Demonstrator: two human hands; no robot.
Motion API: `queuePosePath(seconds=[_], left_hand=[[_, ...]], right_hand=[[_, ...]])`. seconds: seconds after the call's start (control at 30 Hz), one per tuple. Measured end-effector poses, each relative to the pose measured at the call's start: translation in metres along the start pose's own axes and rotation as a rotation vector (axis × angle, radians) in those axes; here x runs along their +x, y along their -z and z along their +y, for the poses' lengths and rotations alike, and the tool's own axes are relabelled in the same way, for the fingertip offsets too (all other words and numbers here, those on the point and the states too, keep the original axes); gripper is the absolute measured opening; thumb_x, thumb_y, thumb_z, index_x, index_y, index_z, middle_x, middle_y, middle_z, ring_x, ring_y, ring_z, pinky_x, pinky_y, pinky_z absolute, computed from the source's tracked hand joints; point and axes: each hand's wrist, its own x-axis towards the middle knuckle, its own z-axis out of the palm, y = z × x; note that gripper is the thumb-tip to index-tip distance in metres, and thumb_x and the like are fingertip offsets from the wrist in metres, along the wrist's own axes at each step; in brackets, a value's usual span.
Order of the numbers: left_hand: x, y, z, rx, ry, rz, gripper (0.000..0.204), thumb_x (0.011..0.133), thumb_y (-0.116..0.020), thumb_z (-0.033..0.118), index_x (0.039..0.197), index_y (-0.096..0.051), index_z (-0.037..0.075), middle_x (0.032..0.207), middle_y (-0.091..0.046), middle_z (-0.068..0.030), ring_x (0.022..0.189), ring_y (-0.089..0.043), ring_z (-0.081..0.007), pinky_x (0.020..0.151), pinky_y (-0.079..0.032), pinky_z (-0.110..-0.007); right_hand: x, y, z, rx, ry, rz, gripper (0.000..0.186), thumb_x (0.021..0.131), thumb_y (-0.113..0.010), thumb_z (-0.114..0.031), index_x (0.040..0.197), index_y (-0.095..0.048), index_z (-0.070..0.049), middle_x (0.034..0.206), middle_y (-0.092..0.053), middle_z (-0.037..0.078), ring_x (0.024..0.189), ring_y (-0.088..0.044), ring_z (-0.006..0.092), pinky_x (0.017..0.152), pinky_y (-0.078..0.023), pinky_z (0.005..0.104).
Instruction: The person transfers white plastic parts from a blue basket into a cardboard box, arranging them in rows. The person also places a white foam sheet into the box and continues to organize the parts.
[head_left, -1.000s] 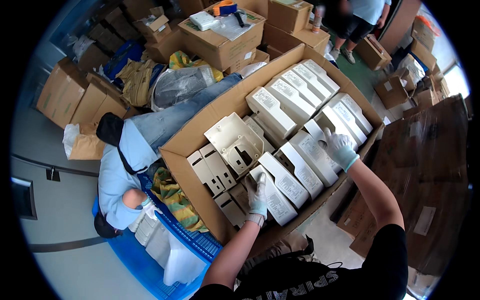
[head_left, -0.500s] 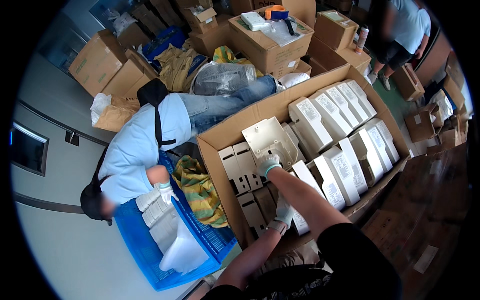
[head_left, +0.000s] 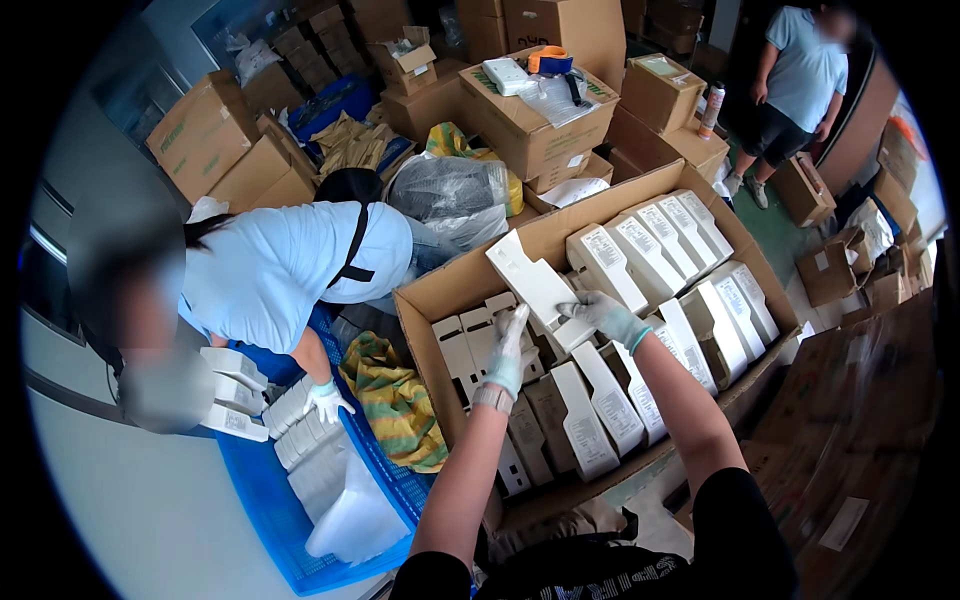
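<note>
Both gloved hands are on a white plastic housing (head_left: 540, 283) tilted above the open carton, its smooth face up. My right hand (head_left: 608, 320) grips its lower right corner, thumb on top. At its lower left edge is my left hand (head_left: 507, 350), fingers closed against it; the fingertips are partly hidden. Beneath and around it, rows of similar white housings (head_left: 625, 390) with printed labels stand in the large cardboard carton (head_left: 560, 228). Several slotted white pieces (head_left: 455, 355) fill its left end.
At the left, a co-worker in a light blue shirt (head_left: 270, 255) bends over a blue plastic crate (head_left: 250, 500) holding white parts. A striped sack (head_left: 390, 400) lies between crate and carton. Stacked boxes (head_left: 540, 130) stand behind; another person (head_left: 800, 80) stands at the far right.
The housing, earlier hollow side up in the carton, is now raised with its smooth face showing. My left hand has moved up to it from the lower row. The co-worker's upper body has shifted.
</note>
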Motion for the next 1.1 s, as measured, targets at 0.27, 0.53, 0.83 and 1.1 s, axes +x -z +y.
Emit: queuePosePath(seconds=[0.27, 0.53, 0.83, 1.1], left_hand=[[0.042, -0.031, 0.019, -0.172, -0.402, 0.014, 0.048, 0.072, -0.059, 0.011, 0.116, -0.04, 0.005, 0.094, -0.055, -0.0086, 0.077, -0.057, -0.0168, 0.063, -0.053, -0.034], [0.054, 0.012, -0.01, 0.553, -0.182, -0.01, 0.068, 0.078, -0.058, 0.041, 0.126, -0.044, -0.004, 0.122, -0.052, -0.0159, 0.113, -0.047, -0.0231, 0.086, -0.042, -0.032], [-0.107, 0.054, -0.006, 0.403, -0.421, 0.006, 0.054, 0.087, -0.056, 0.024, 0.133, -0.037, 0.004, 0.111, -0.057, -0.014, 0.104, -0.053, -0.0178, 0.089, -0.042, -0.03], [-0.2, 0.126, 0.019, 0.313, -0.734, 0.452, 0.053, 0.084, -0.06, 0.011, 0.13, -0.035, -0.001, 0.115, -0.05, -0.0129, 0.105, -0.051, -0.0198, 0.089, -0.043, -0.031]], right_hand=[[-0.062, -0.024, -0.072, -0.851, 0.678, 0.411, 0.059, 0.069, -0.068, -0.04, 0.115, -0.052, -0.007, 0.098, -0.06, 0.018, 0.097, -0.057, 0.0308, 0.087, -0.043, 0.0429], [-0.02, 0.031, -0.062, 0.309, 0.324, 0.014, 0.087, 0.077, -0.065, -0.02, 0.142, -0.011, -0.001, 0.136, -0.034, 0.017, 0.123, -0.038, 0.0222, 0.101, -0.03, 0.0282], [0.027, 0.028, -0.047, -0.526, 0.1, 0.363, 0.071, 0.078, -0.058, -0.018, 0.141, -0.026, -0.02, 0.117, -0.052, 0.015, 0.105, -0.054, 0.0283, 0.094, -0.04, 0.0355], [0.035, -0.006, 0.018, -1.375, 0.155, 0.687, 0.071, 0.077, -0.061, -0.043, 0.137, -0.029, -0.023, 0.133, -0.033, 0.017, 0.12, -0.038, 0.0319, 0.093, -0.038, 0.0434]])
